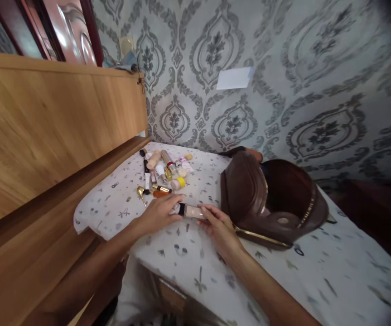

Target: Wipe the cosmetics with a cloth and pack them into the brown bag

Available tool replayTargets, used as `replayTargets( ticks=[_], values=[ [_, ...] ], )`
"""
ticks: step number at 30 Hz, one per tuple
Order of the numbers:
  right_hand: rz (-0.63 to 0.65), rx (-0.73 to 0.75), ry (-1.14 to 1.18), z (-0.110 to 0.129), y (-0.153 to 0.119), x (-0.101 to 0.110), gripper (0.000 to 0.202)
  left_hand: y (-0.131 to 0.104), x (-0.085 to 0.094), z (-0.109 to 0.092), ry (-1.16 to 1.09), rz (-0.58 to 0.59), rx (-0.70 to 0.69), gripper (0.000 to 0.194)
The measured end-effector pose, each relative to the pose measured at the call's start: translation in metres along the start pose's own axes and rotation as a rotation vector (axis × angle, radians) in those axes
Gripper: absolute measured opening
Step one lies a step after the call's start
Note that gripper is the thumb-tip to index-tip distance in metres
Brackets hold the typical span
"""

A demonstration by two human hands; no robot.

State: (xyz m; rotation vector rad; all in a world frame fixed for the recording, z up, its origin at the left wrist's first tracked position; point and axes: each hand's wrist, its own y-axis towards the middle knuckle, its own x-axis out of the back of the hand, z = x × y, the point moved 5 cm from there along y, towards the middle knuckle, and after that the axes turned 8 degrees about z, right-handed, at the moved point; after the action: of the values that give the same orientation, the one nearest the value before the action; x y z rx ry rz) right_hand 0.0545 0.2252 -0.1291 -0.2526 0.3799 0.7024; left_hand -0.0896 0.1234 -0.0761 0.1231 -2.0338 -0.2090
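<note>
Over the front part of the table, a beige foundation bottle [194, 211] with a black cap [182, 209] lies level between my hands. My right hand [220, 228] pinches its beige end between thumb and fingers. At the cap end, my left hand [159, 213] is closed, with a small whitish thing [175, 209] showing between its fingers; whether that is a wipe or cloth I cannot tell. Just beyond my left hand lie a gold-and-black tube [162, 188], an orange item [160, 194] and a gold tool [141, 192]. A yellow-capped jar [178, 183] is close by.
Several cosmetic bottles and tubes, among them a white tube [160, 171], lie piled at the back left. An unzipped brown leather bag [244, 188] stands right of my hands. A wooden panel [59, 99] borders the left side, and a patterned wall [195, 104] stands behind.
</note>
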Motion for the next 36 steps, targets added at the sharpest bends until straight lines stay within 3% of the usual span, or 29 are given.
replayTargets(
  ticks=[8,13,19,23,28,36],
  values=[
    [0.093,0.016,-0.051,-0.009,-0.016,0.013,0.043,-0.032,-0.003,0.003,-0.24,-0.047,0.115,0.024],
    [0.11,-0.007,-0.013,-0.011,-0.016,0.015,0.044,-0.053,-0.009,0.017,-0.323,-0.04,0.24,0.025],
    [0.135,-0.038,0.051,-0.007,-0.018,0.016,0.039,-0.058,-0.021,0.02,-0.322,-0.117,0.308,0.03],
    [0.149,-0.058,0.066,-0.006,-0.017,0.016,0.041,-0.062,-0.018,0.019,-0.284,-0.179,0.287,0.042],
    [0.165,-0.048,0.072,-0.008,-0.015,0.018,0.043,-0.071,-0.011,0.021,-0.352,-0.226,0.339,0.028],
    [0.218,0.021,0.053,-0.006,-0.02,0.016,0.038,-0.084,-0.013,0.015,-0.503,-0.227,0.383,0.033]
  ],
)
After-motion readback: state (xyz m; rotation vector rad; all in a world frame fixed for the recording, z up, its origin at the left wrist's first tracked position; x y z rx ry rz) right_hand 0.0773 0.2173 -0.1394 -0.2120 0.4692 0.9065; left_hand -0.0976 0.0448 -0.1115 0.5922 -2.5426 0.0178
